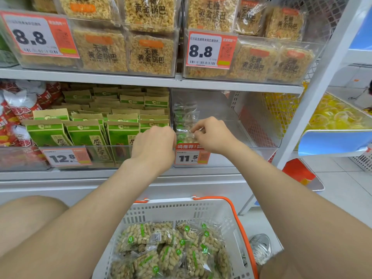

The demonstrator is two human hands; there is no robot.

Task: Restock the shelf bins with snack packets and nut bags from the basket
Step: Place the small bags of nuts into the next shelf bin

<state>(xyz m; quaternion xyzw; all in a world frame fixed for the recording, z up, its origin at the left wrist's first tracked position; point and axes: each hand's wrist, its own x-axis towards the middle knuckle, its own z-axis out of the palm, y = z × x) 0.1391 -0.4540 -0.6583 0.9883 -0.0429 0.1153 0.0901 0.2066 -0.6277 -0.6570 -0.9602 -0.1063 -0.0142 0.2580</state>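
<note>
While the person crouched before the shelving, both hands were over the front lip of the clear plastic shelf bin (221, 113) marked with an orange and white 11.5 price tag (191, 157). The right hand (213, 135) pinched the crinkled top edge of a clear plastic nut bag with green labels (185, 137), which stood in that bin's front left corner. A few similar clear bags (186, 115) stood just behind it, deeper in the bin. The left hand (155, 141) hung at the bin's left wall with its fingers curled toward the bag. Its fingertips were hidden, so I cannot tell whether it gripped anything.

Left of the bin, tight rows of green and brown paper seed packets (86, 133) crowded against the shared wall. Above the bin, a white metal shelf board (141, 77) hung low over the opening and carried trays of golden rice-crust squares (153, 55). Below the bin stood a white slotted plastic basket with an orange handle (181, 210), holding a heap of nut bags (171, 250). Right of the bin, beyond white mesh, lay yellow wrapped goods (338, 115).
</note>
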